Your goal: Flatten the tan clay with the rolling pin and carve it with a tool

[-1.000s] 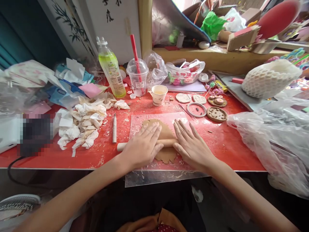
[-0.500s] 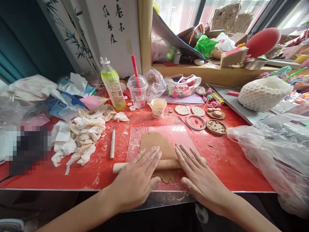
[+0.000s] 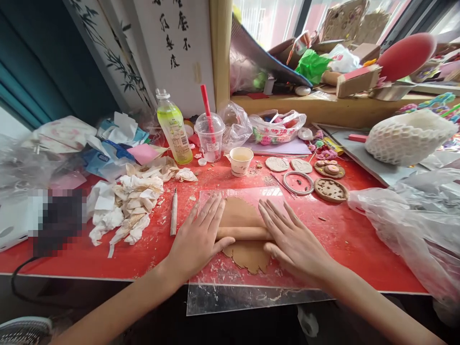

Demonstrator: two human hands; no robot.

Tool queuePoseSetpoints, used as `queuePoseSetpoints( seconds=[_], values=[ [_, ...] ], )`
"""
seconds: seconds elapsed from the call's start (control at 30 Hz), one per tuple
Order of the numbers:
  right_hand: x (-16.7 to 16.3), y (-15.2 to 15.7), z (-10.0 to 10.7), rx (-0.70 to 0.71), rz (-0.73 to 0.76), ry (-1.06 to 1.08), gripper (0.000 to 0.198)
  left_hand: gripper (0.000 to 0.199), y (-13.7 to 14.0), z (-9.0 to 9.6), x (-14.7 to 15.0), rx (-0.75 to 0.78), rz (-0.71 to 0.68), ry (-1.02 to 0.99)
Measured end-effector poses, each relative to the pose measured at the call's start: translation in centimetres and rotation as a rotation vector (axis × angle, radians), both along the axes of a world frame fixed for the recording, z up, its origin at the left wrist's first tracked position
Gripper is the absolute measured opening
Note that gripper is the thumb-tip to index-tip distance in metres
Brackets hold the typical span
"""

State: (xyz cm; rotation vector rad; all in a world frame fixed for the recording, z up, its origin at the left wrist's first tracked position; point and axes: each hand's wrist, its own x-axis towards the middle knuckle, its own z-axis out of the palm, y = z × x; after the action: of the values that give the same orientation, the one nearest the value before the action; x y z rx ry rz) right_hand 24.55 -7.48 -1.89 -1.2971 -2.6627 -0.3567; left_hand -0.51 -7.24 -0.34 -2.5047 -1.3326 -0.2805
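A wooden rolling pin [image 3: 246,234] lies crosswise on a flattened sheet of brown clay [image 3: 241,211] with a ragged edge. My left hand [image 3: 201,235] rests flat over the pin's left part, fingers stretched and thumb pointing inward. Over its right part lies my right hand [image 3: 293,235], palm down with the fingers spread. Both hands cover the ends of the pin. Under the clay is a clear plastic board [image 3: 251,299], dusted with dried clay and jutting past the table's front edge.
A clay knife [image 3: 174,213] and crumpled tissues [image 3: 132,203] lie to the left. Behind stand a paper cup [image 3: 240,160], a lidded plastic cup [image 3: 210,136] and a green drink bottle [image 3: 175,129]. Clay discs [image 3: 330,189] and a ring [image 3: 298,183] sit back right, near plastic bags [image 3: 406,215].
Both hands have pushed the rolling pin forward, away from me, over the clay. More clay shows on the near side of the pin. The view has shifted slightly.
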Motion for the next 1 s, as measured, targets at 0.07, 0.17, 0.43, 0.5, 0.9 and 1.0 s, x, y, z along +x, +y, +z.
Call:
queuePoseSetpoints(
  seconds=[0.07, 0.17, 0.43, 0.5, 0.9, 1.0],
  values=[
    [0.4, -1.0, 0.0, 0.002, 0.057, -0.014, 0.078, 0.068, -0.8, -0.2, -0.3, -0.046, -0.007, 0.008],
    [0.1, 1.8, 0.1, 0.029, 0.003, 0.004, 0.075, 0.061, 2.0, -0.1, 0.0, -0.063, 0.047, -0.020],
    [-0.8, 8.0, 0.9, 0.054, -0.084, 0.039, 0.078, 0.056, 6.5, 1.1, 1.0, 0.125, 0.131, -0.084],
    [-0.4, 4.8, 0.6, 0.022, -0.040, 0.038, 0.080, 0.057, 3.6, 0.5, 0.7, 0.075, 0.124, -0.073],
    [-1.4, 10.8, 1.2, 0.024, -0.233, 0.054, 0.072, 0.056, 9.7, 1.2, 1.4, 0.081, 0.161, -0.131],
    [-1.2, 10.4, 1.1, 0.007, -0.360, 0.098, 0.072, 0.057, 9.0, 1.1, 1.5, 0.112, 0.153, -0.152]
  ],
)
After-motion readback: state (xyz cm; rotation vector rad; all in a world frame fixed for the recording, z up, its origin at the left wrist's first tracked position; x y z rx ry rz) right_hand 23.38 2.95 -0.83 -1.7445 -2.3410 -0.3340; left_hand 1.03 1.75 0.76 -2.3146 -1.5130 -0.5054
